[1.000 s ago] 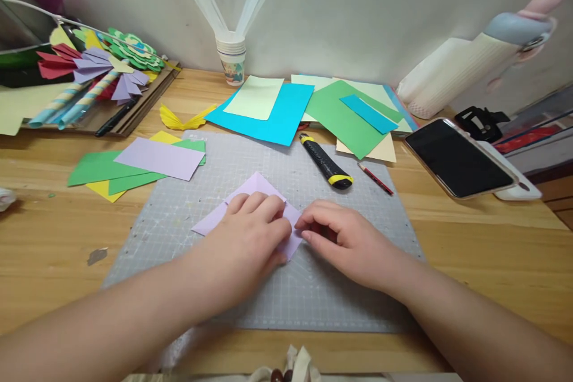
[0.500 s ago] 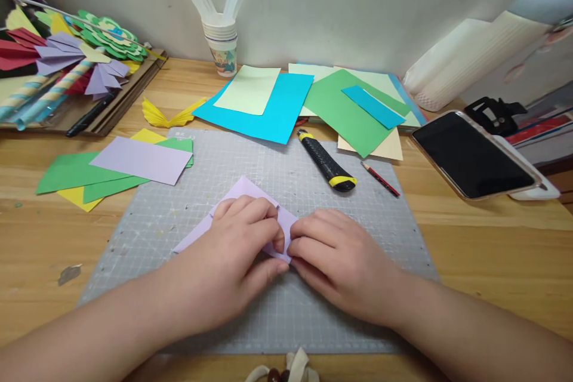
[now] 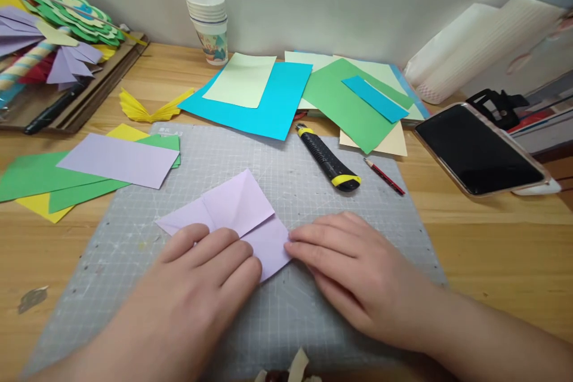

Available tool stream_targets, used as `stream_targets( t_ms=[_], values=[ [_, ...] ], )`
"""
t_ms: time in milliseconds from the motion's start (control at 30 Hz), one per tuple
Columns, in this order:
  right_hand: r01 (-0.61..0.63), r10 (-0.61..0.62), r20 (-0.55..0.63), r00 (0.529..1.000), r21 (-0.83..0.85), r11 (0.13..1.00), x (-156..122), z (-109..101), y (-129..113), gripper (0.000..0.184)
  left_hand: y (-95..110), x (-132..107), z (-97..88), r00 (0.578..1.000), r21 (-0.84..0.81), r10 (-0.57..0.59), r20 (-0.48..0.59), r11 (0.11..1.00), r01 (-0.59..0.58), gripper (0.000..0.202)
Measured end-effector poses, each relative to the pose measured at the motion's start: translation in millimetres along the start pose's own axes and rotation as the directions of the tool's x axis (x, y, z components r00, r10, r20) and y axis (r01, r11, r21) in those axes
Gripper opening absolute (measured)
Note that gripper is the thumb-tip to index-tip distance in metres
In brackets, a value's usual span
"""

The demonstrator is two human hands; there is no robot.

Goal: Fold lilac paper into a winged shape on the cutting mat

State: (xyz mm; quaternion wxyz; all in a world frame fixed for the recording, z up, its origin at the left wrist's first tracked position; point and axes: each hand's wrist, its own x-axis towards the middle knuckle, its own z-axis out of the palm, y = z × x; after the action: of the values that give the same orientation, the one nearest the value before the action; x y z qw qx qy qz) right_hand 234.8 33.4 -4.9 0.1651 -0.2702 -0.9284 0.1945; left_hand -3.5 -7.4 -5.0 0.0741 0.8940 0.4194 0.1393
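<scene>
A folded sheet of light purple paper (image 3: pixel 244 203) lies at an angle on the grey cutting mat (image 3: pixel 385 191), its creases and a folded-over flap showing. Across its lower left edge curl the fingers of my left hand (image 3: pixel 206 280), closed on the paper with the thumb out of sight. The fingertips of my right hand (image 3: pixel 353 268) are pressed together at the paper's right corner, pinching it. Both hands hide parts of the lower edge.
Purple (image 3: pixel 119 161), green and yellow paper strips overlap at left. Beyond the paper lie a utility knife (image 3: pixel 329 158), a pencil (image 3: pixel 384 176) and coloured sheets (image 3: pixel 277 113). A phone (image 3: pixel 481 149) rests at right, a cup (image 3: pixel 208 33) with straws behind, paper crafts (image 3: pixel 67 18) far left.
My left hand has slid down and left, uncovering the paper's top and its flap. My right hand stays at the right corner. The view has shifted slightly.
</scene>
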Motion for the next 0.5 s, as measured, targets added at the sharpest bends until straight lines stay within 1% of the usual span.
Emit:
stream_targets(
  t_ms=[67, 133, 233, 333, 500],
  values=[
    [0.042, -0.041, 0.042, 0.998, -0.017, 0.999, -0.4, -3.0, 4.0, 0.032, -0.7, -0.9, -0.7, 1.000, -0.017, -0.028, 0.007, 0.999, 0.028, 0.024],
    [0.073, -0.070, 0.071, 0.995, -0.045, 0.996, 0.0, -2.9, 5.5, 0.032, -1.3, -2.1, -0.1, 0.999, -0.026, -0.042, 0.002, 0.999, 0.042, 0.025],
    [0.100, -0.092, 0.092, 0.992, -0.086, 0.991, -0.1, -0.2, 3.9, 0.034, -2.5, -4.8, 2.1, 1.000, -0.024, -0.022, -0.009, 0.999, 0.022, 0.031],
    [0.109, -0.094, 0.133, 0.987, -0.110, 0.988, -1.6, 0.0, 1.5, 0.035, -4.3, -6.9, 3.5, 1.000, -0.031, -0.014, 0.011, 0.999, 0.015, 0.030],
    [0.117, -0.085, 0.230, 0.970, -0.126, 0.985, -2.9, -5.1, 1.2, 0.035, -8.0, -5.4, 3.0, 0.994, -0.129, -0.104, 0.024, 0.986, 0.107, 0.024]
  ],
)
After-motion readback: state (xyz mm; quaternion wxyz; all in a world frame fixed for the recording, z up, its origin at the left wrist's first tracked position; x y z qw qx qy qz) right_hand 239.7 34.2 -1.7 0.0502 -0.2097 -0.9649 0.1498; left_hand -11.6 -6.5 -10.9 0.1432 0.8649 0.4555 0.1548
